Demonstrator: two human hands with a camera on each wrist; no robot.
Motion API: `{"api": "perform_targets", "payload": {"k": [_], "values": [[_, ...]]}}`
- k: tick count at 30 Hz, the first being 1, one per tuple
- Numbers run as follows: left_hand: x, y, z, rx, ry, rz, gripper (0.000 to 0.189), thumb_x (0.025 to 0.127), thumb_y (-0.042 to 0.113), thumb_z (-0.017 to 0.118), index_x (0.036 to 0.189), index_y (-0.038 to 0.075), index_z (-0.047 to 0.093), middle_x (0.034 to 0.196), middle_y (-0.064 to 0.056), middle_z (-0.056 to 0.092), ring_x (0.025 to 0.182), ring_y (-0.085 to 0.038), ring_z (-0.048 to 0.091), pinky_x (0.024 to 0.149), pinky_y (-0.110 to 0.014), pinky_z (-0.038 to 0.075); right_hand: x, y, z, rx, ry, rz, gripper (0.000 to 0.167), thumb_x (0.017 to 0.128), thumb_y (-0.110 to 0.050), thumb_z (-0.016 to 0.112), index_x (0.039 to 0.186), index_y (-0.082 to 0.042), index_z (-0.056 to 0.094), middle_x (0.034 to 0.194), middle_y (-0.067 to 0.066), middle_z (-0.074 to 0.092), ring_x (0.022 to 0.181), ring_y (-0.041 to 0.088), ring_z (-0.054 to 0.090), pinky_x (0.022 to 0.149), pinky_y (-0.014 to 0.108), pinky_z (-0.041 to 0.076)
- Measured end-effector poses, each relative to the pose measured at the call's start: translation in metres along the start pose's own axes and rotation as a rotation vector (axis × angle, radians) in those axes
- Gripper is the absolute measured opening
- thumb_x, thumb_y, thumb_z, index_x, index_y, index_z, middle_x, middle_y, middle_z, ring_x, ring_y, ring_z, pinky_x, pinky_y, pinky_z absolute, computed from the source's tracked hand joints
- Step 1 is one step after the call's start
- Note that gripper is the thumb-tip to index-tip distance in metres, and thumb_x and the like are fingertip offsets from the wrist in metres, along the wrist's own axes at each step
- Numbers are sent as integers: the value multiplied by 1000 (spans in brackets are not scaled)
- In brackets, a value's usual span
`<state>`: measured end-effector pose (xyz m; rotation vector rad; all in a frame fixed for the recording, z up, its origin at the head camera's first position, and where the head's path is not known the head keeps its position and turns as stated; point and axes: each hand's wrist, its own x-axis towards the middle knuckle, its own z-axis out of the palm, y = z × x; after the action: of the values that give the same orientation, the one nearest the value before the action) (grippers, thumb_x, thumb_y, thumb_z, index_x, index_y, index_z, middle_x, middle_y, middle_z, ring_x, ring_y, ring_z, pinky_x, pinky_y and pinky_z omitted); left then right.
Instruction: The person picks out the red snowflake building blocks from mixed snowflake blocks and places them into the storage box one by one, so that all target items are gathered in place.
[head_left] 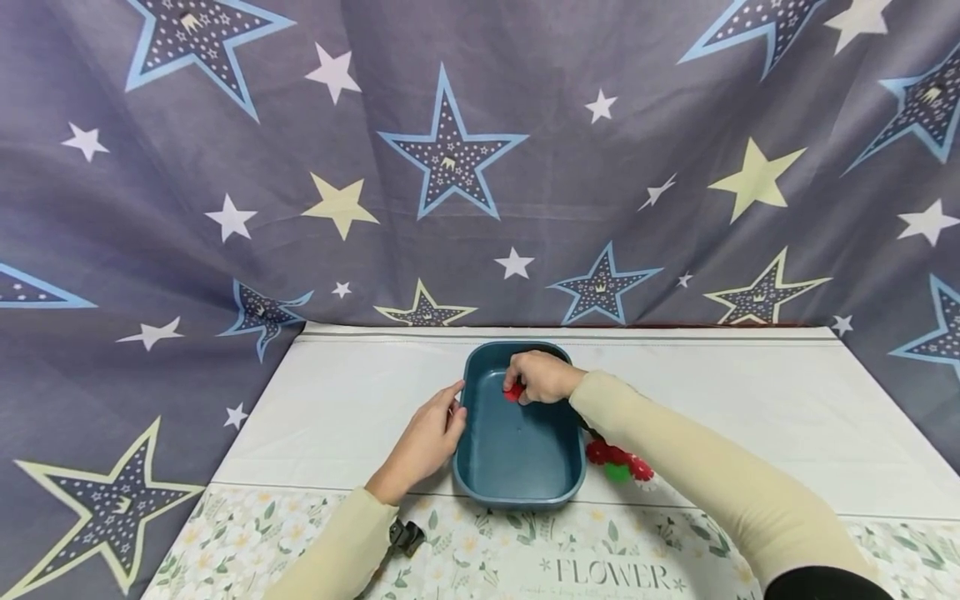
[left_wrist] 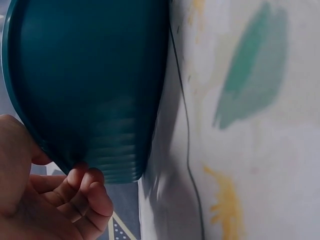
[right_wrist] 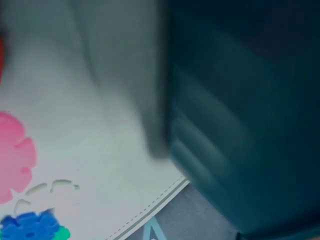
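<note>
A deep teal plastic basin [head_left: 517, 492] stands on the table, its inside facing up. My right hand [head_left: 547, 377] reaches over its far right part and pinches a small red piece [head_left: 513, 392] over the basin floor; the fingers hide much of that piece. At the left side my left hand [head_left: 427, 433] touches the basin's rim with its fingertips. In the left wrist view its fingers [left_wrist: 97, 197] lie loosely bent beside the basin's outer wall [left_wrist: 90, 90]. The right hand is out of sight in the right wrist view, behind the basin's wall [right_wrist: 240, 125].
Right of the basin, partly under the right forearm, lie several red flower-shaped pieces [head_left: 641, 467] and a green piece [head_left: 617, 472]. The right wrist view shows a pink flower-shaped piece [right_wrist: 15, 157] and a blue one [right_wrist: 32, 226] on the white cover. A star-patterned curtain [head_left: 480, 250] hangs behind.
</note>
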<state>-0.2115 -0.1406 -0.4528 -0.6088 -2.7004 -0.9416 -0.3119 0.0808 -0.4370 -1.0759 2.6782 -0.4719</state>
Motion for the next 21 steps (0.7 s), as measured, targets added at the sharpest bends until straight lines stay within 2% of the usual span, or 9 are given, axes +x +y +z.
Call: {"api": "perform_targets", "payload": {"k": [5, 11, 16, 21], "values": [[0, 1, 0, 7, 3, 10, 41, 94, 7, 54, 133, -5, 49, 84, 3, 49, 68, -8, 47, 65, -29, 43, -4, -3, -3, 19, -64, -10, 37, 77, -6, 78, 113, -9, 70, 105, 2, 57, 95, 21, 57, 82, 31, 47], [1, 0, 3, 12, 12, 15, 41, 94, 8, 55, 133, -5, 49, 84, 3, 50, 69, -8, 47, 67, -29, 43, -5, -6, -5, -18, -122, 11, 51, 80, -17, 77, 127, -8, 61, 118, 4, 51, 107, 21, 49, 90, 33, 42], [1, 0, 3, 13, 3, -3, 42, 94, 8, 54, 134, -3, 49, 84, 3, 49, 69, -8, 47, 67, -29, 43, -4, -6, -6, -42, -155, 41, 57, 82, -22, 75, 134, -9, 55, 119, 6, 47, 108, 23, 46, 93, 34, 39], [1, 0, 2, 12, -1, -7, 41, 95, 8, 54, 134, -3, 49, 84, 4, 49, 69, -8, 47, 66, -28, 43, -6, -7, -8, 16, -138, 63, 60, 82, -22, 75, 136, -9, 52, 118, 8, 46, 105, 22, 48, 89, 34, 41]]}}
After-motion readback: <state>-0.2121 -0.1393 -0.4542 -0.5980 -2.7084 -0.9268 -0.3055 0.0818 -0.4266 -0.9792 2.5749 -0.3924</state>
